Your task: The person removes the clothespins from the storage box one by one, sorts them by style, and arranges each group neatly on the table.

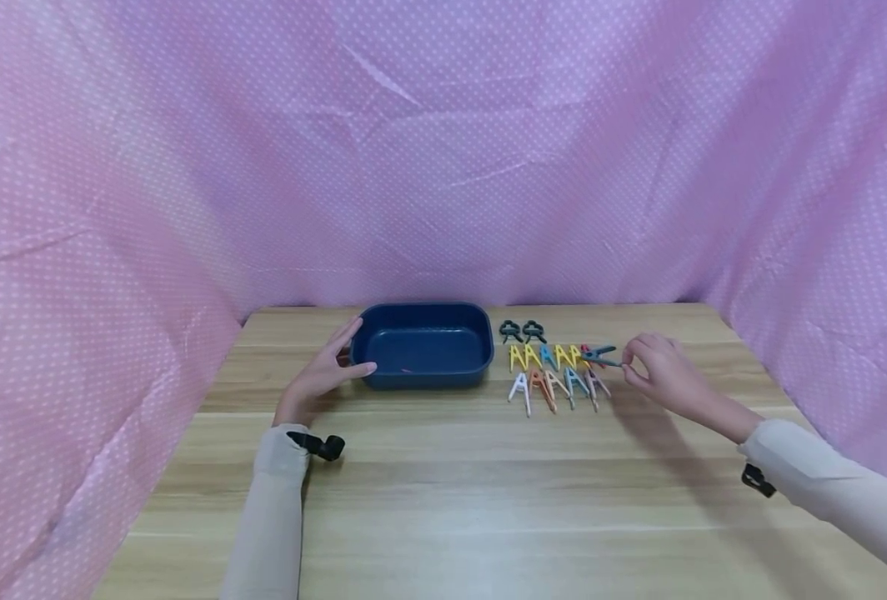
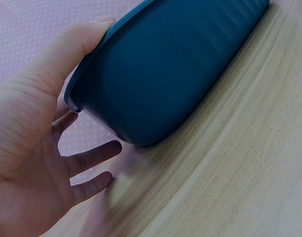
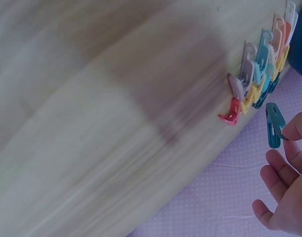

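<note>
My left hand (image 1: 323, 371) is at the left end of a dark blue plastic basin (image 1: 428, 380), its thumb lying over the rim. In the left wrist view the thumb rests along the basin's rim and the other fingers spread loosely outside the wall. My right hand (image 1: 657, 371) pinches a dark teal clothespin (image 3: 274, 126) by one end between thumb and index finger, above the right end of the clothespin rows. The front row runs from a white clothespin (image 1: 519, 392) to a mauve clothespin (image 1: 596, 387); behind it stand yellow clothespins (image 1: 516, 357), a blue one and a red clothespin (image 3: 232, 112).
Two small dark green clips (image 1: 510, 331) lie behind the rows, near the table's back edge. The wooden table (image 1: 443, 500) stretches toward me. A pink dotted cloth (image 1: 443, 167) hangs behind the table and on both sides.
</note>
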